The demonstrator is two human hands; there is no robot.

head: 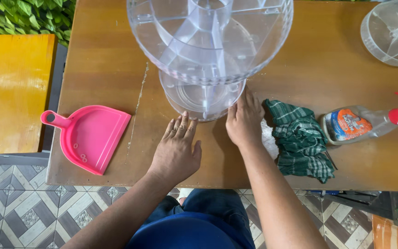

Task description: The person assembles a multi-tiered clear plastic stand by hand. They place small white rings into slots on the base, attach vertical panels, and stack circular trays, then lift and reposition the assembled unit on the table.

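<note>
Two hands, left hand point(177, 150), right hand point(244, 121), touching clear tiered organizer point(208, 55)

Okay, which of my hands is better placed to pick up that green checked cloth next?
Likely the right hand. It rests at the base of the clear tiered organizer, right beside the green checked cloth. The left hand lies flat on the table, farther away, with the right arm between.

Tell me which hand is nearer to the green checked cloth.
Right. The right hand is just beside the green checked cloth, at its left edge. The left hand lies flat farther left.
</note>
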